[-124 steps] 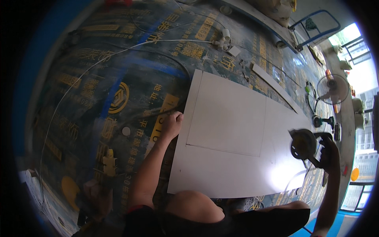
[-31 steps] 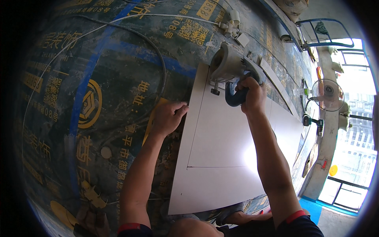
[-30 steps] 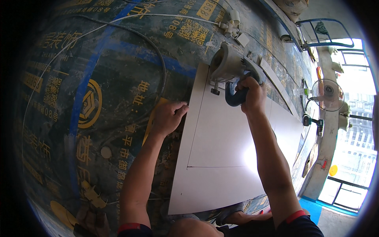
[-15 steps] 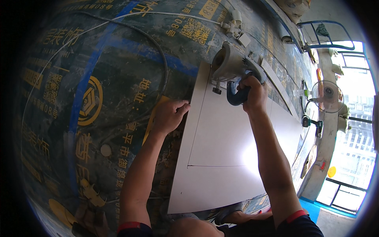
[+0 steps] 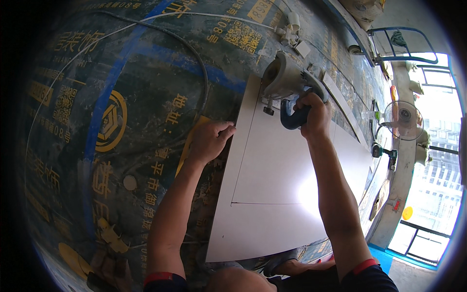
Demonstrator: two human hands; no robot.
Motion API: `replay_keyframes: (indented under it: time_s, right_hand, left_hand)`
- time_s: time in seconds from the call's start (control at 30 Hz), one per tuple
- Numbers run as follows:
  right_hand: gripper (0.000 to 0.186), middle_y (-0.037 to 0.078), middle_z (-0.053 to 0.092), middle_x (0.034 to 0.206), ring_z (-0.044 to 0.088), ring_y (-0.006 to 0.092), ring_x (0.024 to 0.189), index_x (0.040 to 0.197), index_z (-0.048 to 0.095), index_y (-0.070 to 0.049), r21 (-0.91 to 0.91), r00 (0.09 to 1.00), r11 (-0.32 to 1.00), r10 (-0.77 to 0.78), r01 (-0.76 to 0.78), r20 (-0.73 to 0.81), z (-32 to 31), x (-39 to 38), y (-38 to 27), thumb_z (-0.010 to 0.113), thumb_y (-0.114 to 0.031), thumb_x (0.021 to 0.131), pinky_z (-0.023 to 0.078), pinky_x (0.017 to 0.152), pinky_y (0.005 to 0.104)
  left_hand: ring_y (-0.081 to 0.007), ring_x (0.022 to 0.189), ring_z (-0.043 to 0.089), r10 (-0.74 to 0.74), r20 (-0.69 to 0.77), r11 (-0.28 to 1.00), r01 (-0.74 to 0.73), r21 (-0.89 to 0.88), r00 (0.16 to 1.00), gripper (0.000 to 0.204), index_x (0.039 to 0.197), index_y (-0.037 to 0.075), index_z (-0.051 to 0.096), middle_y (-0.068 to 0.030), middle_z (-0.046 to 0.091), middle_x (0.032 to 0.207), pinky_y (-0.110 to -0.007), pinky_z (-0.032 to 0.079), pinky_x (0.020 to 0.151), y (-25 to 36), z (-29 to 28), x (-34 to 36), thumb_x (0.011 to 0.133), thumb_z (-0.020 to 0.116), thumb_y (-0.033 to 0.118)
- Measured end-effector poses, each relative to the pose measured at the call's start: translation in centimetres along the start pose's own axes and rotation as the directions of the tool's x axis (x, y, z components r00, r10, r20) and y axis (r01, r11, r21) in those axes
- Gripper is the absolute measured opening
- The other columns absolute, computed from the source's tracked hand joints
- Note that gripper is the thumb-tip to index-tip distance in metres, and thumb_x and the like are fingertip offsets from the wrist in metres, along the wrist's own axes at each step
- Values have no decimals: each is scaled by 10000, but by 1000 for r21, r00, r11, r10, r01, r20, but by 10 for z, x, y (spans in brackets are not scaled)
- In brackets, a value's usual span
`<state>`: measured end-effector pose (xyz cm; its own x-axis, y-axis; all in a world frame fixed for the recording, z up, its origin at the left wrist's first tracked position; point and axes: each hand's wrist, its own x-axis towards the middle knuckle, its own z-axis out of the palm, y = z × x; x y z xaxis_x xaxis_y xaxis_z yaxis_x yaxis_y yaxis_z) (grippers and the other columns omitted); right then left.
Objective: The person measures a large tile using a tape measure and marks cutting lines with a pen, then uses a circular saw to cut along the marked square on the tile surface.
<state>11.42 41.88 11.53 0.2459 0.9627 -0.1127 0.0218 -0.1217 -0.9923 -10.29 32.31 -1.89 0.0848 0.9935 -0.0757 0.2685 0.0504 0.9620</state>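
My right hand (image 5: 316, 112) grips the dark handle of a grey power saw (image 5: 282, 78), which sits over the far end of a large white board (image 5: 267, 175) with thin pencil lines drawn on it. My left hand (image 5: 216, 138) is at the board's left edge, with its fingers bent and pressed together on that edge. The board lies on dark green printed floor sheeting (image 5: 155, 73). Part of the saw's underside and the line beneath it are hidden.
A narrow strip (image 5: 345, 107) lies beyond the board. Right are a cordless tool (image 5: 391, 154), a fan (image 5: 404, 120), a blue trolley (image 5: 404, 44) and bright windows. Cables (image 5: 204, 82) cross the floor; a white cylinder (image 5: 293, 22) stands at the back.
Since the earliest frame, my right hand has carried the saw from the right side leftward and away to the board's far end. Over the last second both hands have shifted only slightly.
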Motion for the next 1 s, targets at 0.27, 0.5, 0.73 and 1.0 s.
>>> replay_keyframes:
  time_s: [0.27, 0.5, 0.73, 1.0]
  right_hand:
    - [51, 114, 530, 681, 514, 220, 610, 720, 553, 14, -55, 999, 997, 47, -47, 4, -2, -2, -1, 537, -34, 724, 468, 581, 358]
    - [61, 118, 533, 678, 520, 225, 609, 705, 556, 16, -66, 999, 997, 48, -49, -17, -1, -3, -2, 537, -40, 720, 469, 581, 359]
    - [55, 116, 533, 675, 517, 224, 606, 693, 552, 14, -68, 999, 997, 45, -46, -13, -1, -3, -2, 533, -31, 718, 463, 577, 354]
    - [55, 115, 530, 670, 514, 222, 604, 695, 552, 15, -62, 998, 996, 59, -60, -10, -1, -3, -2, 536, -26, 728, 457, 575, 347]
  left_hand:
    - [-283, 984, 683, -5, 12, 999, 6, -43, 1000, 408, 1083, 13, 703, -163, 707, 1052, -354, 529, 824, -2, 1, 0, 925, 603, 376]
    - [-289, 1021, 670, -44, 49, 998, 46, -38, 998, 412, 1097, 4, 696, -172, 701, 1076, -368, 519, 843, -2, 0, 1, 930, 609, 370]
    - [-291, 1037, 663, -14, 40, 1000, 15, -17, 999, 400, 1092, 1, 695, -174, 696, 1090, -367, 510, 860, -4, 1, 1, 929, 609, 355]
    - [-281, 1001, 676, 1, 17, 1000, -1, -17, 1000, 390, 1078, 4, 702, -168, 704, 1064, -360, 522, 826, -3, 2, 1, 920, 616, 350]
